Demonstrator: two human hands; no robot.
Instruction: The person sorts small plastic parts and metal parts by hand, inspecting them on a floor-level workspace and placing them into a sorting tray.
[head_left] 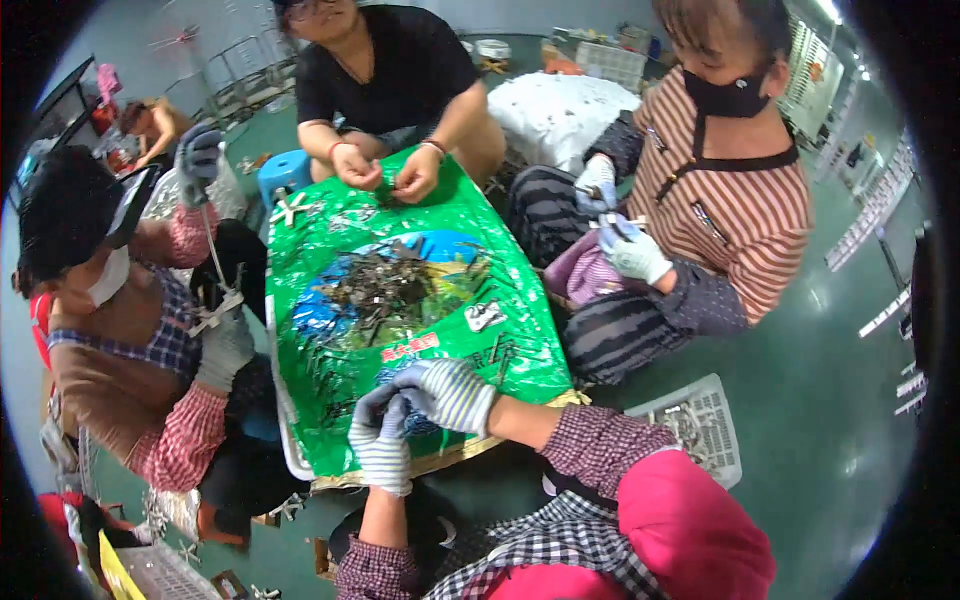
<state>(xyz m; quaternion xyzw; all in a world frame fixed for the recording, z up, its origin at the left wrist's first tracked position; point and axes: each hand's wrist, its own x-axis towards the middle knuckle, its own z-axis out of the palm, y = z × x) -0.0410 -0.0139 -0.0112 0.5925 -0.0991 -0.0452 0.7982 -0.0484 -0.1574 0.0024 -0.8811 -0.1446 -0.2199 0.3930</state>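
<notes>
My left hand [381, 446] and my right hand [452, 394] meet over the near edge of a green plastic sheet [530, 330]. Both wear striped white work gloves with grey fingers. The fingertips of both are bent together in a pinch. Whatever lies between them is hidden or too small to make out. Beyond my hands, a heap of small dark thin pieces [380, 285] is piled on the sheet's blue and yellow printed middle. More dark slivers [500, 352] lie scattered to the right of my hands.
Three people sit around the sheet: one across with bare hands [390, 178], one at right with gloved hands [625, 230], one at left holding a white cross-shaped piece [216, 312]. A white basket of small parts [692, 428] stands at my right. A blue stool [285, 175] stands far left.
</notes>
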